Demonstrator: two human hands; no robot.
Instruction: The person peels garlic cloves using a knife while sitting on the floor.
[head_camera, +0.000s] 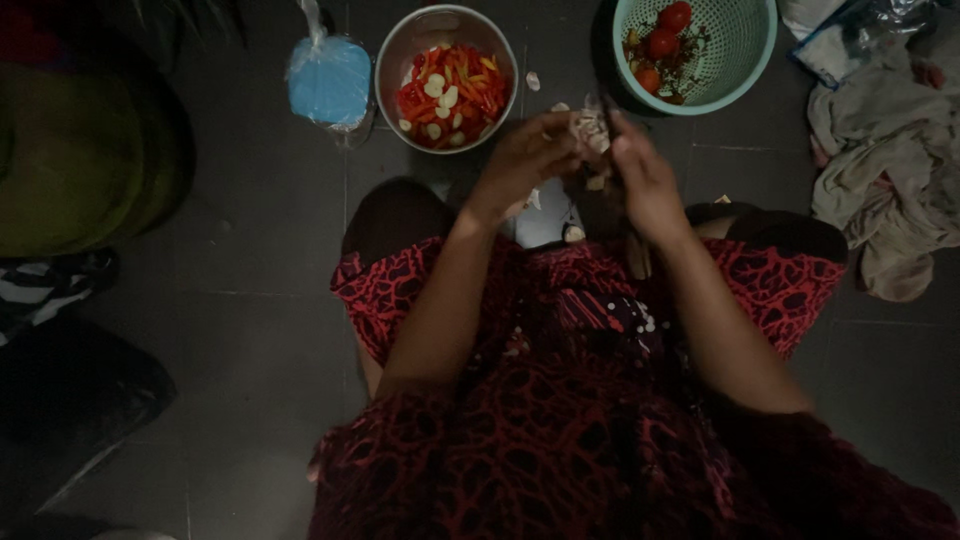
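1. Both bare forearms are extended forward from the body and angled inward, so that the hands are brought close together in front of the knees.
2. The left hand (525, 158) is held with its back turned up, the wrist slightly bent and the fingers curled inward toward the other hand.
3. The right hand (645, 180) is held just beside it, knuckles up, fingers closed in a pinching grip.
4. The fingertips of the two hands are seen nearly meeting; in the dim light, single fingers cannot be told apart.
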